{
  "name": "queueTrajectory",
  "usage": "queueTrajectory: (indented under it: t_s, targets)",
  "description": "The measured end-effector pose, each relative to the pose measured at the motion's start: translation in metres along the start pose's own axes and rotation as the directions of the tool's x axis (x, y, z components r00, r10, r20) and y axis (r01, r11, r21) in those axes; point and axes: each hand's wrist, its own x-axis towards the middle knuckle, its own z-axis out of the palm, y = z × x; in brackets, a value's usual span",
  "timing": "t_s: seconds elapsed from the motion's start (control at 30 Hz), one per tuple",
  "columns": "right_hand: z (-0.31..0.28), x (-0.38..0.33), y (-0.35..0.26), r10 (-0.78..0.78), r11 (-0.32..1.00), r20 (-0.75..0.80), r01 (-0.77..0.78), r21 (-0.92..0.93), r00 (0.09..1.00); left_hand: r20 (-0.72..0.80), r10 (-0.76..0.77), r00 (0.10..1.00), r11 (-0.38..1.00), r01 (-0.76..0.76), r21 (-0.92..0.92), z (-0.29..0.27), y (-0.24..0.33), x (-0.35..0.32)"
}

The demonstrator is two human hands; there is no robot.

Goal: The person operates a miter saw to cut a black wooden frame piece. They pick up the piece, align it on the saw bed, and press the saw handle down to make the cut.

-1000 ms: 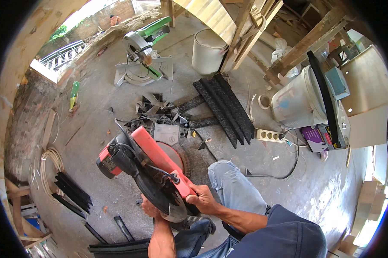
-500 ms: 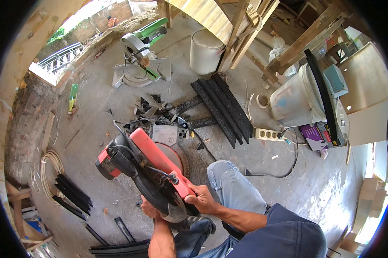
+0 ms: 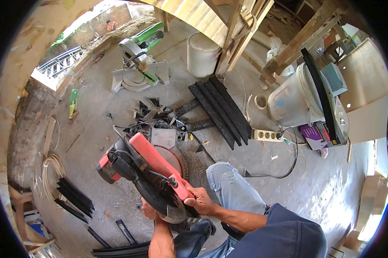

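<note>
A red and black miter saw (image 3: 153, 159) stands on the floor in front of me, tilted toward my knees. My right hand (image 3: 200, 201) is wrapped round its red handle. My left hand (image 3: 149, 210) is low beside the saw's blade guard (image 3: 175, 210), its fingers curled and partly hidden by the saw; what they hold cannot be made out. Under the saw head shows part of its round base (image 3: 183, 165). A grey metal plate of the saw (image 3: 164, 137) lies beyond, next to a pile of black angled offcuts (image 3: 148, 112).
Long black ribbed strips (image 3: 222, 112) lie ahead, and more black strips (image 3: 75, 198) at left by a coiled cable (image 3: 52, 167). A green miter saw (image 3: 140, 60) stands farther off. At right are a power strip (image 3: 267, 135) with its cord and a white bucket (image 3: 290, 101).
The view has shifted very slightly. Both hands stay in the same places on and beside the saw, and the saw head keeps its position.
</note>
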Motion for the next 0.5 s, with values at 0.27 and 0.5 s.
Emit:
queueTrajectory:
  t_s: [0.27, 0.5]
  targets:
    - [-0.003, 0.001, -0.003, -0.049, 0.993, 0.014, 0.05, -0.109, 0.999, -0.027, -0.042, 0.999, 0.999, 0.042, -0.004, 0.0, 0.01, -0.005]
    - [-0.001, 0.003, 0.002, -0.112, 0.985, -0.018, 0.108, -0.135, 0.994, -0.123, -0.105, 0.987, 0.994, 0.102, -0.032, -0.001, 0.013, -0.004]
